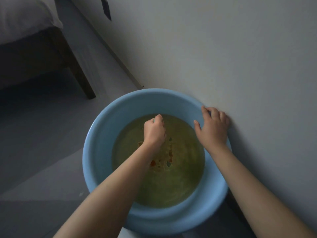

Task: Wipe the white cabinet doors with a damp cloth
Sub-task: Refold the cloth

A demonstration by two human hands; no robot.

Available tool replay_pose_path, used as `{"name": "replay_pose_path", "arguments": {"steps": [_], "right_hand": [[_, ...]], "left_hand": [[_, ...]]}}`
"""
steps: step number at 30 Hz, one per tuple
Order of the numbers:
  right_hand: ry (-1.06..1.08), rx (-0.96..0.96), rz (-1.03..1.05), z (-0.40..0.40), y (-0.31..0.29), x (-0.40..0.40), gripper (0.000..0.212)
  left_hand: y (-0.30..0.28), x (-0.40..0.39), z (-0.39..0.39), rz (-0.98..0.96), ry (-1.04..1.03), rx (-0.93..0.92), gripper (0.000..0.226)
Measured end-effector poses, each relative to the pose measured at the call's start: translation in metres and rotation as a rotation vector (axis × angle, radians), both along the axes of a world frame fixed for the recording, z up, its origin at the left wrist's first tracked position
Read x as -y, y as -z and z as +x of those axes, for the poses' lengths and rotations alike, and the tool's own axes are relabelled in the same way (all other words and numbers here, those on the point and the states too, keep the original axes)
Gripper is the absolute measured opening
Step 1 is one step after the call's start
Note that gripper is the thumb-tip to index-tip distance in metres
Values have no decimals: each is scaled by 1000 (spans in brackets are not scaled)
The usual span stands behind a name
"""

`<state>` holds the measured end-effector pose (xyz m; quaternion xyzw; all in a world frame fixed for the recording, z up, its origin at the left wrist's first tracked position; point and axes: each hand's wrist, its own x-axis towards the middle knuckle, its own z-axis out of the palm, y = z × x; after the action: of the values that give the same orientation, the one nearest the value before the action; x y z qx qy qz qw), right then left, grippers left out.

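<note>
Round light-blue plastic basin (pixel 96 152) on the grey floor (pixel 42 143), close against the plain white cabinet door (pixel 223 57) on the right, its far right rim touching or nearly touching that surface. Partly filled with cloudy yellowish water (pixel 180 169). Left hand (pixel 154 131) curled into a fist over the middle of the basin, gripping a wet patterned cloth (pixel 167 155) with orange and teal patches; a small teal edge showing at the knuckles, the rest trailing down under the wrist into the water. Right hand (pixel 212 127) spread on the basin's right rim beside the cabinet door, fingers bent loosely over the edge, thumb pointing inward above the water, holding nothing that can be made out. Both forearms bare, reaching in from the bottom of the view. Dim, bluish light throughout. Upper left: a bed (pixel 25 18) with pale bedding on a dark wooden frame, one dark wooden leg (pixel 80 74) standing on the floor well apart from the basin. A pale skirting strip (pixel 116 55) running along the foot of the white surface toward the far corner, and a dark, unclear shape (pixel 106 7) near the top edge.
</note>
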<state>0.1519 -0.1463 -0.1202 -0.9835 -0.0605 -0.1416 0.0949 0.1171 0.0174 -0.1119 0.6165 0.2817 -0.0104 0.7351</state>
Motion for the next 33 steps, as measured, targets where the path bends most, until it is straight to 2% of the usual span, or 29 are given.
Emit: {"name": "replay_pose_path", "arguments": {"steps": [11,13,16,18,21,24,27,30,33], "right_hand": [[30,-89,-4,3,-6,-3,50],[43,-80,41,2,-8,-5,47],[31,-9,152,-9,-18,-21,38],[6,-110,383,-20,-31,-40,30],[68,-479,858,-40,-73,-77,25],[62,-648,1037,-58,-119,-101,29],[95,-654,1125,-70,-186,-119,28],[182,-575,1226,-73,-270,-125,11],[233,-517,1304,-79,-359,-125,6]], "left_hand": [[0,-17,4,-51,-11,40,37],[-4,-24,9,-142,-24,-20,40],[-19,-40,14,-385,31,-116,40],[-36,-48,11,-491,90,-118,30],[-82,-63,-4,-602,93,-157,12],[-127,-73,-20,-502,201,-149,14],[-197,-87,-27,-378,295,-133,18],[-284,-99,-28,-310,363,-147,17],[-371,-110,-32,-216,492,-149,29]]}}
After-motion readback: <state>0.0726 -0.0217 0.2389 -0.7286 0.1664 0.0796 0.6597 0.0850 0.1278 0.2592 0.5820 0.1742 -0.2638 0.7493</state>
